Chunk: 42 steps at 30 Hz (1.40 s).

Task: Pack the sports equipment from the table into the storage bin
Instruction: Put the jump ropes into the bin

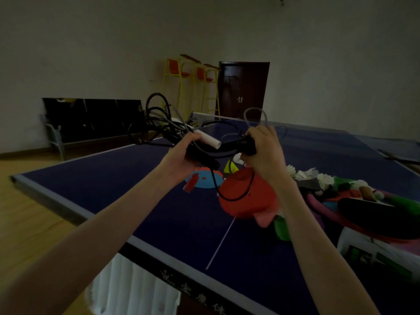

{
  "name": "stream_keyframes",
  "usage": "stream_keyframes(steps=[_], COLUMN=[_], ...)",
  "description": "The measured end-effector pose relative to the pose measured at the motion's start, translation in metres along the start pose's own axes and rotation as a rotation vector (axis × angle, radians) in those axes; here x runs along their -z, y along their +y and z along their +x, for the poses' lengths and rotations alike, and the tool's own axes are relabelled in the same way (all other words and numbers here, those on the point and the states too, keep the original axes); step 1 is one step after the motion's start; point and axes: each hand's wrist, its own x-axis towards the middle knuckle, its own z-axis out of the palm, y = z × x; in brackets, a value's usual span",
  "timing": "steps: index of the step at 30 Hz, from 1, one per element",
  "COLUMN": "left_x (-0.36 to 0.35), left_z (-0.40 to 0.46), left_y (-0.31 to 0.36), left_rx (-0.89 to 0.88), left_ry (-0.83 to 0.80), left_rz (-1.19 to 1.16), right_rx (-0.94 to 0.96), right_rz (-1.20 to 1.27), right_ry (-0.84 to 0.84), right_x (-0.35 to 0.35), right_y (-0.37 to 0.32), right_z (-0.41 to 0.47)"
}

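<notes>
Table edge (145, 243): running diagonally across the foreground, grey-trimmed, blue surface beyond.
Storage bin (354, 244): sitting at the right, white-walled, already piled with gear; black-faced paddle (381, 214) lying on top.
Red disc (247, 198): lying on the table just left of the bin, beneath the right wrist.
Blue disc (205, 178): lying flat beyond it, small red piece (190, 183) resting on its near edge.
Shuttlecocks (318, 176): heaping white behind the bin's contents; count not readable.
Left hand (181, 155): raised above the table, fingers wrapping a black handle (202, 155) together with a white handle (210, 139).
Right hand (264, 151): raised level with the left, fingers closing tightly on another black handle (247, 145).
Skipping ropes (159, 123): hanging tangled between and behind both hands, clear of the table, one loop drooping over the red disc.
Yellow chairs (193, 85): standing tall against the far wall, beside a dark door (244, 89).
</notes>
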Motion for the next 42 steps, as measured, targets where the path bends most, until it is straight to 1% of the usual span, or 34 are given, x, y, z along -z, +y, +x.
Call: stream_keyframes(steps=[2, 7, 11, 14, 19, 22, 26, 27, 30, 36, 39, 42], left_x=[0.000, 0.006, 0.011, 0.015, 0.026, 0.035, 0.049, 0.054, 0.068, 0.110, 0.143, 0.182], left_z=[-0.006, -0.015, -0.021, -0.029, -0.037, -0.043, -0.050, -0.051, -0.055, -0.085, -0.111, -0.142], left_y=[0.005, 0.016, 0.027, 0.041, 0.061, 0.072, 0.088, 0.093, 0.105, 0.123, 0.129, 0.135], left_rx=[0.001, 0.001, -0.018, -0.062, -0.102, -0.143, -0.160, -0.168, -0.189, -0.223, -0.240, -0.269], left_ry=[-0.002, 0.016, -0.001, 0.021, 0.095, 0.080, 0.107, 0.131, 0.129, 0.199, 0.219, 0.291], left_rz=[-0.009, -0.080, -0.119, -0.133, -0.160, -0.170, -0.169, -0.164, -0.183, -0.189, -0.246, -0.261], right_rx=[0.057, 0.159, 0.190, 0.186, 0.199, 0.203, 0.244, 0.260, 0.294, 0.352, 0.346, 0.392], right_rz=[-0.012, -0.039, -0.085, -0.077, -0.008, 0.006, 0.026, 0.023, 0.035, 0.205, 0.304, 0.344], right_ry=[0.020, 0.009, 0.001, -0.007, 0.059, 0.075, 0.100, 0.099, 0.125, 0.124, 0.050, -0.005], right_x=[0.001, 0.006, 0.007, 0.005, -0.005, -0.015, -0.024, -0.027, -0.033, -0.054, -0.073, -0.095], right_y=[-0.006, -0.020, -0.034, -0.051, -0.076, -0.089, -0.108, -0.114, -0.131, -0.177, -0.210, -0.250], right_z=[0.003, 0.019, 0.037, 0.047, 0.056, 0.063, 0.076, 0.079, 0.088, 0.080, 0.065, 0.051])
